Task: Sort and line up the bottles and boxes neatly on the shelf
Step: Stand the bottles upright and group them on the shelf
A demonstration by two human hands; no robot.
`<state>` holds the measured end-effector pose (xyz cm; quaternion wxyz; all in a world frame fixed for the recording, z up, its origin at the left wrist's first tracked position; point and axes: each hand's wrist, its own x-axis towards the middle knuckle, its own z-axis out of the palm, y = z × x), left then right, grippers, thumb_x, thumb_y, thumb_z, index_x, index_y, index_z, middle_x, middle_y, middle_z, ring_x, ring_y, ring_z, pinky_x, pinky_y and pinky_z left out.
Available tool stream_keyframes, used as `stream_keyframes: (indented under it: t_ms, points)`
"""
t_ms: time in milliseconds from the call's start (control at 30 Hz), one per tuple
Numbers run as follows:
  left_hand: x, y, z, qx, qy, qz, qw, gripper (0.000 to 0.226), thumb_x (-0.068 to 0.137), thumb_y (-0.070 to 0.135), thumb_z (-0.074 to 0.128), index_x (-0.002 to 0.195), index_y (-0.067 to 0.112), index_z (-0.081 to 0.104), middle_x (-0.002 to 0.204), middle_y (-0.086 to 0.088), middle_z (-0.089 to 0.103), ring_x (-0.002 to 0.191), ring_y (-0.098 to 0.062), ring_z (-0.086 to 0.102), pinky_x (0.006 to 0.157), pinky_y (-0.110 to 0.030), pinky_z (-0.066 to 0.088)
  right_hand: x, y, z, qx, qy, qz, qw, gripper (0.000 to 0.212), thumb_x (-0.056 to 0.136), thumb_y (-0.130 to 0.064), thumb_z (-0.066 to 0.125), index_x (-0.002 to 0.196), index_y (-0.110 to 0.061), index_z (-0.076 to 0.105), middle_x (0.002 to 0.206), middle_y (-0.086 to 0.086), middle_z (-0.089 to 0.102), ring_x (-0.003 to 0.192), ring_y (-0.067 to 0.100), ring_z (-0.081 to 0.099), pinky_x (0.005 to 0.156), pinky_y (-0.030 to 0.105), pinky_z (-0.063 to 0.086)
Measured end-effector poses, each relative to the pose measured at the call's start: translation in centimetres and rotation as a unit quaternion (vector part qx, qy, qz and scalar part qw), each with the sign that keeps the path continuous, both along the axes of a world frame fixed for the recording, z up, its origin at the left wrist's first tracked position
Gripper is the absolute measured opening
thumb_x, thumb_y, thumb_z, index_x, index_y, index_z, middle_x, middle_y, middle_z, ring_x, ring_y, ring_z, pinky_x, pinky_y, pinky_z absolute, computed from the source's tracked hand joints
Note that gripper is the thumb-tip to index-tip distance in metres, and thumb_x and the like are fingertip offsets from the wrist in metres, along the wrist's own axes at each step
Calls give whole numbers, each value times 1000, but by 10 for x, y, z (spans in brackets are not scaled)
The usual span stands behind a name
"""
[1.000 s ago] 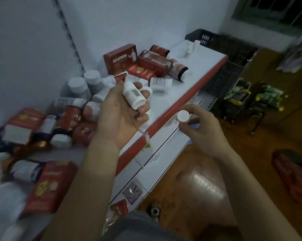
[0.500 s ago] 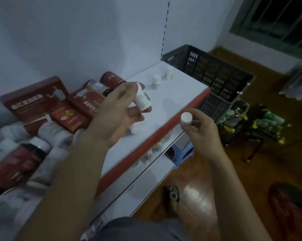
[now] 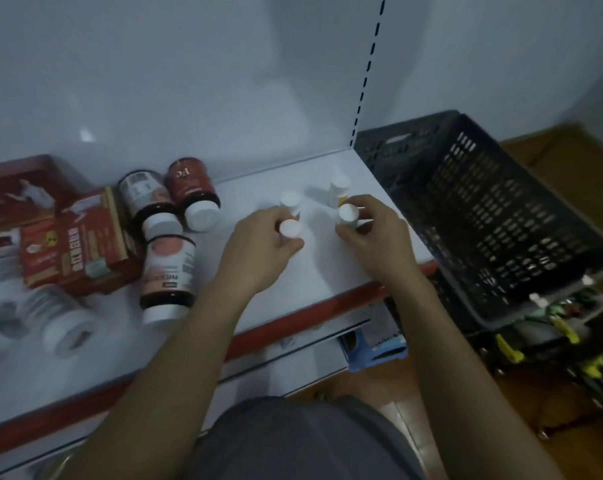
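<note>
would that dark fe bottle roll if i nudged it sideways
Probably: the Fe bottle lies on its round side on the smooth shelf. Leftward, the neighbouring dark bottle would likely stop it. Looks rigid, not floppy.

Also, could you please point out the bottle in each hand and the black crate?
Left bottle (image 3: 289, 228), in left hand (image 3: 258, 251): head view, white cap.
Right bottle (image 3: 348, 213), in right hand (image 3: 373, 244): head view, white cap.
Black crate (image 3: 494, 209): head view, slotted wall.

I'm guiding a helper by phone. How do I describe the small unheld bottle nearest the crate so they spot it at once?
Start at the black slotted crate right of the white shelf. Beside it stand small white-capped bottles; the yellow-labelled bottle is at the back, just behind the right hand. Only it shows yellow on its side.
</note>
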<state>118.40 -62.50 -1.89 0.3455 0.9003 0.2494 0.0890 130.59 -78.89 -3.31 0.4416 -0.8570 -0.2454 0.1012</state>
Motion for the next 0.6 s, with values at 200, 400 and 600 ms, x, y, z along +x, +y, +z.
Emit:
stream_keyframes:
  t_ms: [200, 400, 600]
  points:
    - [-12, 11, 14, -53, 20, 52, 997, 48, 90, 38, 75, 133, 29, 56, 122, 13, 61, 89, -4, 66, 79, -31, 55, 8, 5, -4, -5, -15, 36, 999, 43, 89, -32, 74, 126, -29, 53, 113, -4, 66, 94, 17, 66, 80, 32, 51]
    - [-72, 50, 52, 27, -12, 177, 984, 35, 94, 35, 69, 127, 27, 61, 117, 10, 65, 91, -5, 66, 75, -23, 52, 1, 4, 12, -31, -114, 51, 992, 24, 94, -33, 67, 103, -24, 46, 95, -3, 56, 78, 19, 58, 68, 36, 47]
    - [-98, 62, 64, 62, 14, 194, 979, 29, 95, 35, 67, 123, 28, 62, 103, 14, 64, 84, 3, 58, 67, -15, 38, -30, 53, 41, -19, -152, 188, 970, 18, 98, -31, 62, 112, -22, 54, 100, -5, 59, 79, 9, 56, 68, 30, 48]
